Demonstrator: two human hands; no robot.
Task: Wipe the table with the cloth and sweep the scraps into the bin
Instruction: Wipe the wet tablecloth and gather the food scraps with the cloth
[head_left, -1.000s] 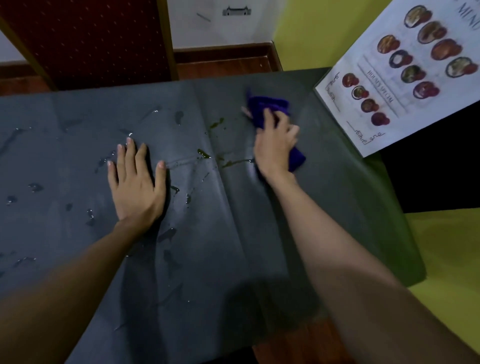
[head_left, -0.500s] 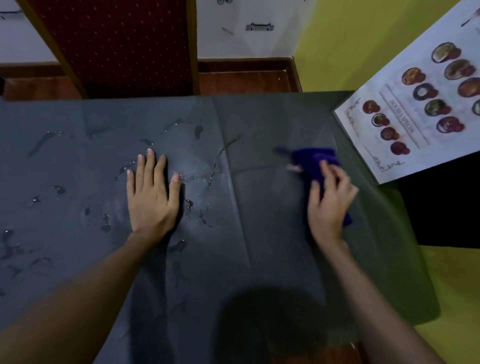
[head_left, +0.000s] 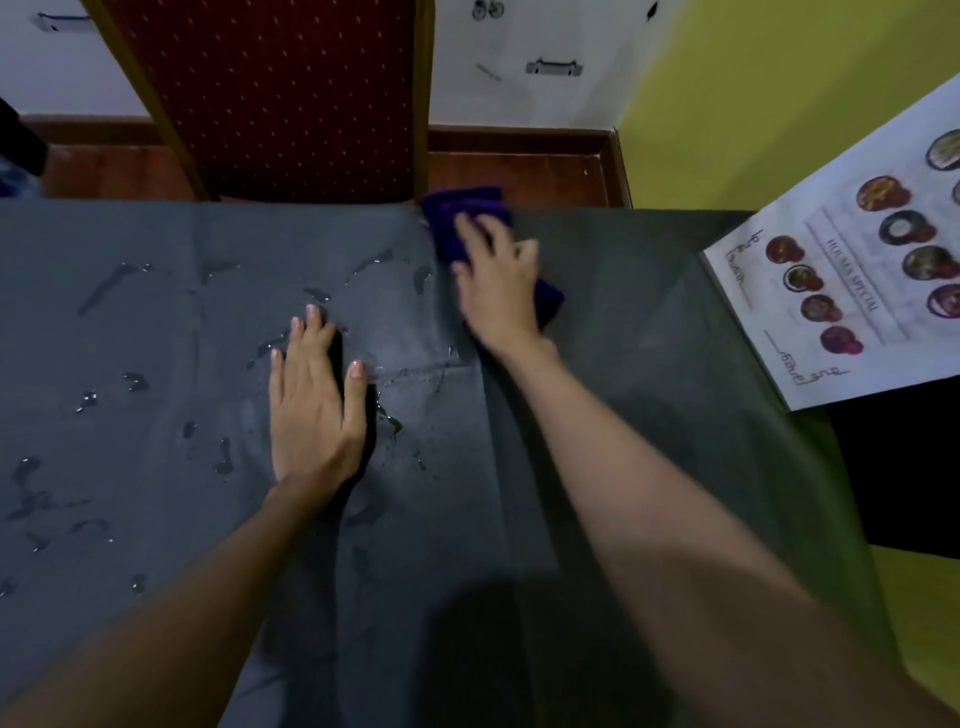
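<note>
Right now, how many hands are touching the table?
2. The left hand lies flat on the grey table among water drops. The right hand presses the purple cloth near the far edge.

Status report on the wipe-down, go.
Right hand pressing purple cloth at table's far edge. Left hand flat, open on grey table cover. Wet droplets remain left side. Menu sheet on right corner; no bin in view.
</note>
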